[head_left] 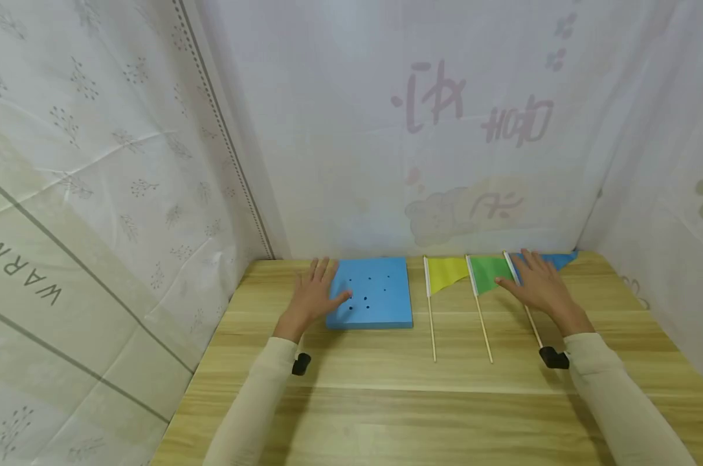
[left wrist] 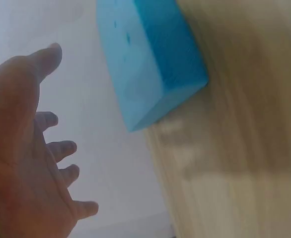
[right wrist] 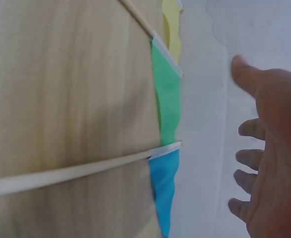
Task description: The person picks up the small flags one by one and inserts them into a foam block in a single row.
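A blue foam block with several small dark holes in its top lies toward the back of the table. My left hand hovers at its left edge, fingers spread, holding nothing; the left wrist view shows the palm apart from the block. Right of the block lie three pennant flags on thin wooden sticks: a yellow flag, a green flag and a blue flag. Over the blue flag is my right hand, fingers extended and empty, hiding part of its cloth and stick.
The wood-grain table meets a pale printed curtain along its back edge. More curtain hangs on the left and on the right. A small black device sits at each wrist.
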{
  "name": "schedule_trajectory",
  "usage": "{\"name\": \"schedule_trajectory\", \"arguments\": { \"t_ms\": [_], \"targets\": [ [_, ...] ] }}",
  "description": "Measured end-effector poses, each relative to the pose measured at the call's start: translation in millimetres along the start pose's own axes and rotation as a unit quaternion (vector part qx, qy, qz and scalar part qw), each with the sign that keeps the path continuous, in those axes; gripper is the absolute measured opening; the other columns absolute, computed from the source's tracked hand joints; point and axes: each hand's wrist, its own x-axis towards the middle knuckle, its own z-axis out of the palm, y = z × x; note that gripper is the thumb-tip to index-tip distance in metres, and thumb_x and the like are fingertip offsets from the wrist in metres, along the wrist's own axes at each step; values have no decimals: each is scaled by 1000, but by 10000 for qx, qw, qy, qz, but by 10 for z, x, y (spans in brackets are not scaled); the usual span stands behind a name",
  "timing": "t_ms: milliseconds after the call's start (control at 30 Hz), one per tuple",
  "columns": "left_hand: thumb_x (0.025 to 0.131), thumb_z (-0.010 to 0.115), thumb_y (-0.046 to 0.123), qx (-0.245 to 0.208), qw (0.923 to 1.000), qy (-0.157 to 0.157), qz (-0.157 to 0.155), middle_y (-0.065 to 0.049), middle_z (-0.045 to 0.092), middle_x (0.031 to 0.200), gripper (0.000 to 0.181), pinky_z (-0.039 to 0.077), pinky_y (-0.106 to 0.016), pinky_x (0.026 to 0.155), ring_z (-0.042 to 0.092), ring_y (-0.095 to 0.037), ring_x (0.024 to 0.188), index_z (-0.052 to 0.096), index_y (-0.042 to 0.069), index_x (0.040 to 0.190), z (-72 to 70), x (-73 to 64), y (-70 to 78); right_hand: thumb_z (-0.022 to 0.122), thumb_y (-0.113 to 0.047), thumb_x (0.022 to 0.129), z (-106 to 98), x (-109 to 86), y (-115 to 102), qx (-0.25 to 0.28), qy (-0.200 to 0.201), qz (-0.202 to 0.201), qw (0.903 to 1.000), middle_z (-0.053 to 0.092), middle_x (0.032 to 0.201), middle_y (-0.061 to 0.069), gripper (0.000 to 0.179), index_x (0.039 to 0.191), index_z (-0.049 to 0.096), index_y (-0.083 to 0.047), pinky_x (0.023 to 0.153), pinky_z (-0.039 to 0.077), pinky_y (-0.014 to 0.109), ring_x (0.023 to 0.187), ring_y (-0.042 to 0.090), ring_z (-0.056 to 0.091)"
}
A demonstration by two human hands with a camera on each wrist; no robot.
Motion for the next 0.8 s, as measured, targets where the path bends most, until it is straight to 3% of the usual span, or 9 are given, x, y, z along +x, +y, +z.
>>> {"name": "schedule_trajectory", "arguments": {
  "t_ms": [167, 333, 467, 567, 667, 800],
  "targets": [
    [109, 59, 48, -51, 9990, 169, 406, -21, 33, 173, 75, 28, -68, 128, 28, -44, 161, 34, 8, 168, 167, -109, 85, 55, -52, 109, 62, -121, 85, 127, -5, 228, 9997, 28, 162, 44, 86, 163, 29, 10, 116, 29, 81, 146, 68, 28],
    [110, 61, 39, -336, 9978, 152, 547, -22, 42, 168, 66, 32, -57, 130, 34, -42, 159, 43, 3, 163, 333, -208, 191, 58, -43, 109, 124, -224, 144, 261, -32, 489, 9985, 46, 150, 43, 71, 152, 47, 12, 106, 42, 79, 137, 65, 42],
    [111, 57, 40, -400, 9977, -14, 539, -21, 38, 170, 66, 30, -54, 132, 31, -40, 161, 41, 4, 164, 441, -238, 265, 63, -35, 106, 176, -316, 188, 359, -80, 534, 9979, 66, 119, 39, 54, 125, 64, 16, 83, 56, 65, 107, 57, 64],
    [112, 55, 41, -334, 9976, -114, 601, -21, 34, 172, 66, 29, -56, 131, 30, -42, 161, 40, 4, 164, 504, -247, 300, 67, -30, 104, 212, -360, 216, 492, -175, 641, 9966, 66, 89, 25, 40, 100, 67, 11, 62, 51, 46, 78, 39, 64],
    [112, 54, 42, -225, 9975, -191, 637, -22, 31, 173, 66, 28, -59, 131, 28, -44, 161, 40, 4, 165, 535, -254, 318, 67, -25, 102, 241, -377, 218, 623, -146, 779, 9949, 55, 72, 7, 32, 81, 61, -2, 55, 38, 34, 65, 22, 49],
    [113, 52, 42, -165, 9977, -284, 596, -22, 28, 174, 65, 26, -60, 131, 26, -44, 162, 39, 6, 165, 529, -266, 334, 64, -18, 98, 276, -380, 207, 807, 24, 829, 9933, 38, 58, -5, 40, 62, 48, -14, 50, 31, 27, 54, 12, 35]
  ]
}}
